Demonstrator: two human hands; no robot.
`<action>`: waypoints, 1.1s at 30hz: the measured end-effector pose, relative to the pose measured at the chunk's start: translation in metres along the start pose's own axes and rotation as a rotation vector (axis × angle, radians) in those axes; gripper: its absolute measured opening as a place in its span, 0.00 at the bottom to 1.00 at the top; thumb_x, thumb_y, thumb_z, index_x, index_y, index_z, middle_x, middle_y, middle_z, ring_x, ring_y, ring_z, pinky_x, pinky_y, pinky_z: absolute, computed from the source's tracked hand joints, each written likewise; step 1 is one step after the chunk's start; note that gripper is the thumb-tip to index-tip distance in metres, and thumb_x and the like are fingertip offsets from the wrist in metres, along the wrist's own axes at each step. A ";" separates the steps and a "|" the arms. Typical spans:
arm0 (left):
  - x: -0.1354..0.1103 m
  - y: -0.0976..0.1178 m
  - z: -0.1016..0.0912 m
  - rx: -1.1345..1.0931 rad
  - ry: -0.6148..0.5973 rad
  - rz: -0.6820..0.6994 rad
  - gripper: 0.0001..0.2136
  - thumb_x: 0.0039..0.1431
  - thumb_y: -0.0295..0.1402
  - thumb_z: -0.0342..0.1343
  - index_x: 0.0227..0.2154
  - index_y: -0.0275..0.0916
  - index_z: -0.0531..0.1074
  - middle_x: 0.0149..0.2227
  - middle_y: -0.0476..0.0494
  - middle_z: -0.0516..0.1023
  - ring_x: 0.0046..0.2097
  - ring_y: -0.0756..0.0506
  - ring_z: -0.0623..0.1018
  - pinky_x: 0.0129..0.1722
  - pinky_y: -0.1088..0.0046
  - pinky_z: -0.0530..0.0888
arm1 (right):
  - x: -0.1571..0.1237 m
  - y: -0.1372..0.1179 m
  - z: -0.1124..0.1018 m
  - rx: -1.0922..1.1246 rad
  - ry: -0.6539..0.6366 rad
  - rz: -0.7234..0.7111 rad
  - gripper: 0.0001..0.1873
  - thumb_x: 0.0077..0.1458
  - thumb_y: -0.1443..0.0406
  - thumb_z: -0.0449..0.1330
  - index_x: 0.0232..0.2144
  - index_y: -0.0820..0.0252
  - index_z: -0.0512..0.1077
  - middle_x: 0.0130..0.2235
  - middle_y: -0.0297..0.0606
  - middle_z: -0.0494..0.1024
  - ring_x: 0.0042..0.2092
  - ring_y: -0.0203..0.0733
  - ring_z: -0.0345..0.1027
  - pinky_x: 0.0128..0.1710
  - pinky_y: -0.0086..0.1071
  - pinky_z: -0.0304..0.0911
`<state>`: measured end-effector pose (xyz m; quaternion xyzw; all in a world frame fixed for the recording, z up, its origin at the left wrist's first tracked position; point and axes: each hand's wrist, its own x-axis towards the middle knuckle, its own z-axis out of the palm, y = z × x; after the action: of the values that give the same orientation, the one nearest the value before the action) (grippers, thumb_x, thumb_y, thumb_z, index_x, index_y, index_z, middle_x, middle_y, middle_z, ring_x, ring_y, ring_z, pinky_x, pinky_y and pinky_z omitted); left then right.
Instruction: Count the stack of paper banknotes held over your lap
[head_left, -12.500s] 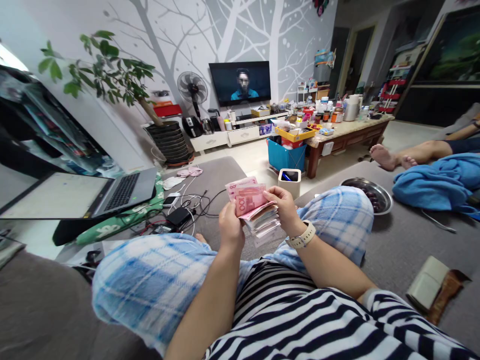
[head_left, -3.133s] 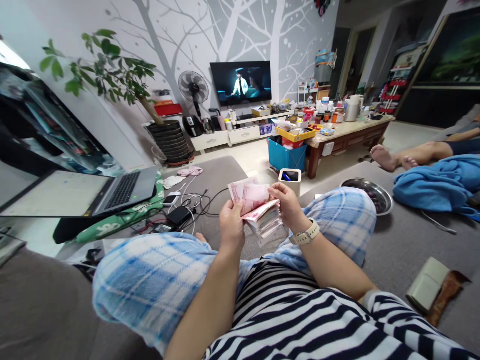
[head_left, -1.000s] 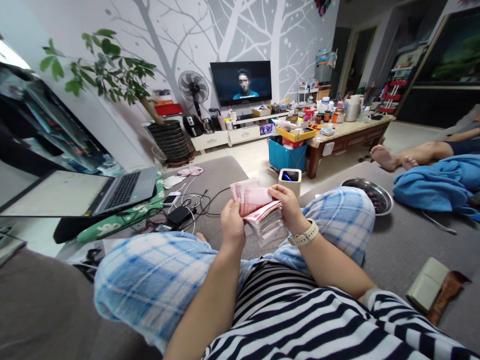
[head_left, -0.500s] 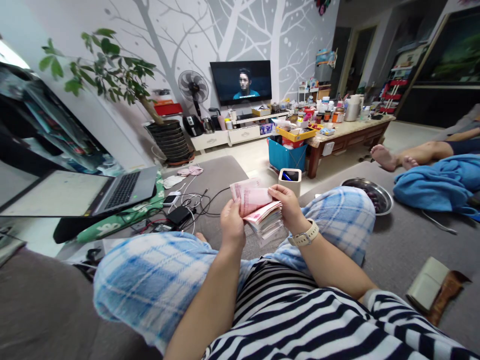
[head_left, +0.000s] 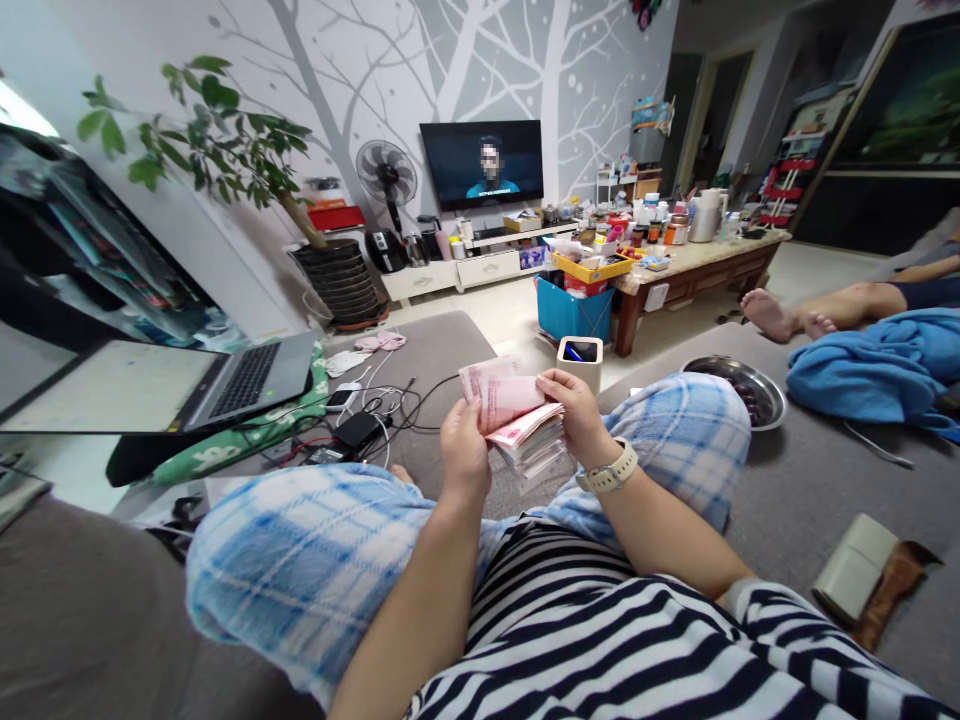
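A thick folded wad of banknotes [head_left: 534,450] is held between my two hands above my lap. Pink notes lie on its upper side, and paler edges fan out below. My left hand [head_left: 465,445] is closed on the left side, its thumb pressing the pink notes. On the right side, my right hand [head_left: 577,408] grips the wad, with thumb and fingertips at the top edge of a raised pink note [head_left: 514,398]. A watch with a pale strap [head_left: 611,468] is on my right wrist. Some fingers are hidden behind the notes.
Just beyond my hands stands a beige square container [head_left: 580,365]. A laptop [head_left: 187,385], black box [head_left: 361,432] and tangled cables lie left. To the right are a metal bowl [head_left: 772,408], blue cloth [head_left: 874,370], a pale wallet [head_left: 855,568] and another person's bare feet [head_left: 769,312].
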<state>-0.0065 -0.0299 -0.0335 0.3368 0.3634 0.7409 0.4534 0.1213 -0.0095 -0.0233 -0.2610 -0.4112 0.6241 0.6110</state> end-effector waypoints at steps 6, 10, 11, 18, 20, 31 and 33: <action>-0.001 0.000 0.000 0.017 -0.015 0.005 0.09 0.46 0.37 0.57 0.28 0.36 0.71 0.26 0.46 0.75 0.32 0.46 0.77 0.35 0.70 0.71 | -0.001 0.000 0.000 -0.020 -0.083 -0.022 0.13 0.48 0.57 0.58 0.21 0.60 0.67 0.16 0.31 0.67 0.20 0.32 0.56 0.21 0.28 0.48; -0.001 0.000 0.000 0.021 -0.034 -0.026 0.10 0.46 0.37 0.57 0.30 0.35 0.70 0.25 0.46 0.76 0.32 0.45 0.77 0.35 0.69 0.72 | 0.000 0.001 -0.001 -0.045 -0.072 -0.046 0.14 0.45 0.58 0.61 0.19 0.60 0.65 0.17 0.29 0.66 0.20 0.30 0.56 0.22 0.27 0.49; -0.001 0.000 -0.001 0.022 -0.040 -0.030 0.10 0.46 0.36 0.57 0.30 0.35 0.70 0.25 0.46 0.76 0.31 0.46 0.77 0.35 0.69 0.72 | 0.001 0.002 -0.001 -0.052 -0.060 -0.048 0.13 0.44 0.59 0.62 0.19 0.60 0.64 0.17 0.29 0.66 0.20 0.30 0.55 0.22 0.27 0.49; 0.001 -0.003 -0.005 0.078 -0.065 -0.007 0.09 0.46 0.34 0.58 0.30 0.34 0.71 0.26 0.47 0.76 0.30 0.48 0.76 0.35 0.70 0.71 | 0.004 0.003 -0.003 -0.036 -0.011 -0.056 0.11 0.42 0.61 0.64 0.23 0.60 0.66 0.18 0.26 0.63 0.20 0.29 0.54 0.21 0.26 0.48; 0.001 -0.004 -0.005 0.079 -0.066 -0.010 0.09 0.46 0.33 0.58 0.31 0.34 0.71 0.26 0.47 0.76 0.30 0.48 0.76 0.34 0.70 0.71 | 0.004 0.003 -0.003 -0.039 -0.025 -0.048 0.11 0.42 0.60 0.64 0.22 0.60 0.66 0.18 0.26 0.63 0.20 0.29 0.53 0.21 0.26 0.47; 0.001 -0.001 -0.002 0.015 -0.027 -0.014 0.09 0.46 0.34 0.57 0.30 0.35 0.71 0.24 0.49 0.74 0.26 0.50 0.73 0.31 0.74 0.69 | 0.003 0.003 -0.002 -0.027 -0.026 0.011 0.11 0.39 0.61 0.64 0.21 0.60 0.66 0.19 0.28 0.67 0.21 0.31 0.57 0.22 0.27 0.51; 0.001 0.000 -0.001 0.005 0.026 0.005 0.07 0.47 0.35 0.56 0.26 0.36 0.71 0.23 0.51 0.72 0.24 0.51 0.71 0.28 0.76 0.68 | 0.003 0.003 -0.002 -0.013 -0.024 0.010 0.11 0.39 0.61 0.64 0.21 0.61 0.66 0.20 0.28 0.66 0.21 0.30 0.57 0.22 0.26 0.51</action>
<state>-0.0073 -0.0295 -0.0337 0.3292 0.3703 0.7453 0.4461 0.1209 -0.0061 -0.0268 -0.2593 -0.4212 0.6275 0.6013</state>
